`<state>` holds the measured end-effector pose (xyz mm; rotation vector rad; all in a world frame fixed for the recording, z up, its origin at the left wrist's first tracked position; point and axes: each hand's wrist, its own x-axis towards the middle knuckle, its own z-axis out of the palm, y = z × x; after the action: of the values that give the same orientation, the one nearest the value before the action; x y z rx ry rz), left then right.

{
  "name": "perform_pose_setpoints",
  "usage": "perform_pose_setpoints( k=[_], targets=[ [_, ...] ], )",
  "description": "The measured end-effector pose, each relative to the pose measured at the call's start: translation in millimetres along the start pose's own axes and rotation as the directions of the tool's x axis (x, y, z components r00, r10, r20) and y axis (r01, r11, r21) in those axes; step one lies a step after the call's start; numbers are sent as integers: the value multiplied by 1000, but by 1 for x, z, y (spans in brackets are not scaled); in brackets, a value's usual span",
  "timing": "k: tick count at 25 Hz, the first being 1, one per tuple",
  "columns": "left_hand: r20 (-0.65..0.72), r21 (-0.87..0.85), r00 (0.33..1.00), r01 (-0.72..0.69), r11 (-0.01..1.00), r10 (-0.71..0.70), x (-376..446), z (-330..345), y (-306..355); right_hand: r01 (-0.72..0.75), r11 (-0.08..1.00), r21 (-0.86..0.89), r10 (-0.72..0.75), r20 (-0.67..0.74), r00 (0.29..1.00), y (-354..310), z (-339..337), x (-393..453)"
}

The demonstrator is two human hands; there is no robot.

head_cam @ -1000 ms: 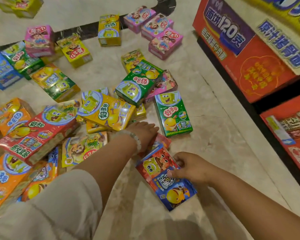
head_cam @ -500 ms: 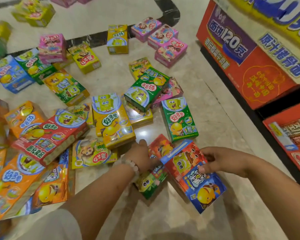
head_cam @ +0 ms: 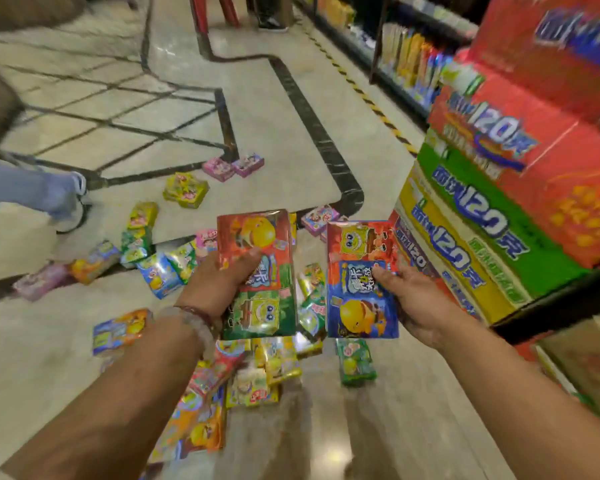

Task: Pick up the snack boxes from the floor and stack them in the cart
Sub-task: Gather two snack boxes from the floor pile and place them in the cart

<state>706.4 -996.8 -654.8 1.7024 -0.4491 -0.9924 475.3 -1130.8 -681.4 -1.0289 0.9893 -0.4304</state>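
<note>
While lifted above the floor (head_cam: 66,341): red-and-green snack box (head_cam: 257,271), grasped in left hand (head_cam: 219,285); red-and-blue snack box (head_cam: 361,282), grasped in right hand (head_cam: 413,299). Scattered snack boxes (head_cam: 267,372) below; stacked cartons (head_cam: 499,202) at right.

A glossy beige marble floor (head_cam: 264,109) carries dark inlaid border lines (head_cam: 312,123). Stacked red, green and yellow display cartons (head_cam: 520,188) stand at right, before a stocked shop shelf (head_cam: 413,60) edged by hazard-striped tape (head_cam: 364,95).
</note>
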Motion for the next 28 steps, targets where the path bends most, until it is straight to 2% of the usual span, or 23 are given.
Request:
perform_pose_setpoints(
  k=[5,8,11,14,17,20,25,28],
  targets=[
    [-51,-96,995,-94,991,90,-85,-29,233,181,982,-54,-179,48,983,-228,59,-98],
    [-51,-120,979,-200,972,195,-146,-40,360,251,960,-123,-246,56,968,-349,78,-166],
    [-61,-111,941,-338,935,333,-204,-45,462,369,921,-128,-365,52,930,-450,87,-221],
    [-34,-130,908,-417,899,417,-251,-48,531,449,890,-78,-443,81,893,-524,101,-283],
    [-13,-140,884,-464,875,467,-290,-44,580,544,837,-60,-536,112,837,-572,110,-344],
    [4,-125,840,-539,833,543,-318,-39,610,610,784,-116,-608,61,792,-598,110,-375],
    [58,-88,793,-601,794,607,-356,-23,630,663,722,-195,-671,34,741,-603,92,-417],
    [104,-115,775,-613,782,623,-368,-7,636,664,716,-213,-691,-80,719,-593,77,-453]
  ],
)
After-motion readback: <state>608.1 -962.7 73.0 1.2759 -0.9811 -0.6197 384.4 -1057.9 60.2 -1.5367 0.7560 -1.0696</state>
